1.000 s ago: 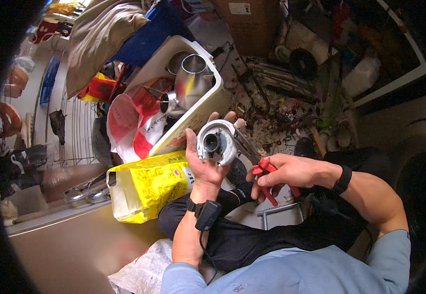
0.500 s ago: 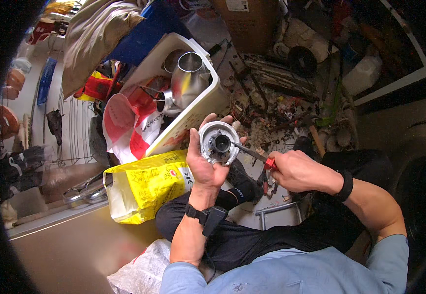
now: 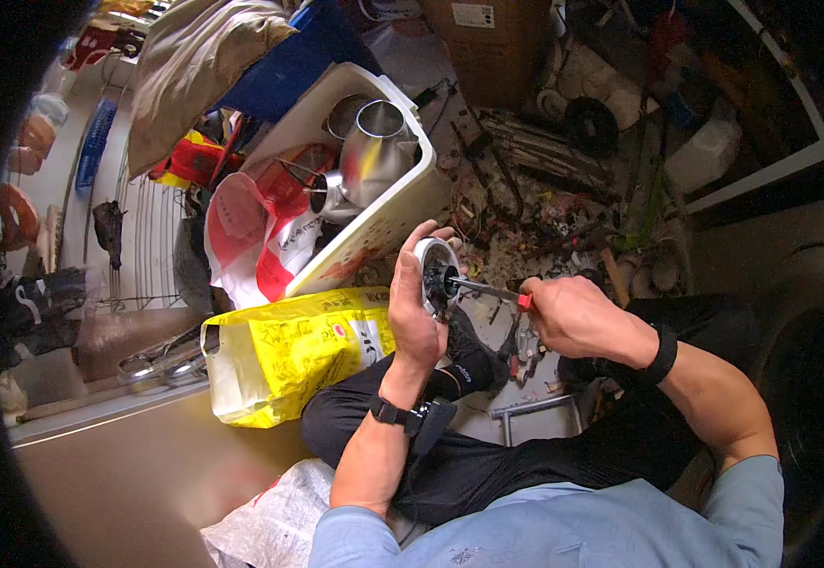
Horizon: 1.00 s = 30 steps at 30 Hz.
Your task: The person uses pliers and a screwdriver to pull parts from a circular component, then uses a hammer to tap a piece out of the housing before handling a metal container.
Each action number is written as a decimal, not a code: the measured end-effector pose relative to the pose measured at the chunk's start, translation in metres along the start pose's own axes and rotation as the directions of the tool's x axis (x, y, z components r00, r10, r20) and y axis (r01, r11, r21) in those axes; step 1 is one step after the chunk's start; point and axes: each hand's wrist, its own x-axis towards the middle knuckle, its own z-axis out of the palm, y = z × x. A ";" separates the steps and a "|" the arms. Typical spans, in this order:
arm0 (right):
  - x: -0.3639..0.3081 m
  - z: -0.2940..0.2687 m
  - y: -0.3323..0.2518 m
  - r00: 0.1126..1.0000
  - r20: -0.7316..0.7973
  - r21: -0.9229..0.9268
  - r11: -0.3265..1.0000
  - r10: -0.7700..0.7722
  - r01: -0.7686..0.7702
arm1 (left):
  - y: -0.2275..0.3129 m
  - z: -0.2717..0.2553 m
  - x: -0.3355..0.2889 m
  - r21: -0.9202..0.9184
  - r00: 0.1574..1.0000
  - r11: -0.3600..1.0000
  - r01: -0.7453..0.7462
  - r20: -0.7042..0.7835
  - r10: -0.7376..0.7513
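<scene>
Left grip: the left hand (image 3: 413, 317) is clenched around the round white plastic housing with a dark centre (image 3: 436, 275), thumb and fingers wrapped about its rim, so that its dark face is turned toward the right.
Right grip: the right hand (image 3: 573, 317) is closed on the red-handled screwdriver (image 3: 488, 291); only a sliver of red handle is seen at the knuckles, and the steel shaft is laid level from the fist to the housing.
Contact: the tip is set into the dark centre of the housing; the exact seat cannot be made out.
Place of the work: the housing is held in the air above the black-trousered knees (image 3: 450, 445), in the middle of the scene.
Doing it well: the shaft is best kept square to the face and pressed straight in, with the housing braced firmly, since a tilted tip is judged likely to slip toward the left palm.
Near left: a yellow printed bag (image 3: 289, 355) is lying just beside the left knee.
Far left: a white plastic tub (image 3: 388, 213) is holding a steel jug (image 3: 374, 151) and a red-and-white plastic bag (image 3: 260, 222).
Far right: cluttered tools and scraps on the floor (image 3: 545, 189) are spread beyond the hands.
In the way: nothing stands between the hands; loose small parts (image 3: 526, 350) under the right wrist could be knocked.
</scene>
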 end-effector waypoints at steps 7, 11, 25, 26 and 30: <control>-0.002 -0.011 -0.016 0.994 0.081 0.063 0.995 0.069 -0.074 | -0.005 -0.004 0.000 0.124 0.998 0.991 -0.051 -0.041 0.057; -0.004 -0.010 -0.016 0.996 0.065 0.037 0.998 0.055 -0.057 | -0.003 0.000 0.000 0.153 0.995 0.984 -0.094 -0.030 0.099; -0.006 0.005 -0.005 0.999 -0.037 0.033 0.999 -0.021 0.022 | -0.003 -0.003 -0.002 0.582 0.961 0.764 -0.278 0.175 0.216; -0.006 0.005 -0.005 0.999 -0.043 0.022 0.999 -0.033 0.034 | -0.003 -0.004 -0.002 0.559 0.970 0.792 -0.243 0.157 0.187; -0.005 0.010 0.001 0.991 -0.116 -0.082 0.995 -0.073 0.064 | -0.006 0.001 -0.003 0.427 0.996 0.900 -0.089 0.066 0.067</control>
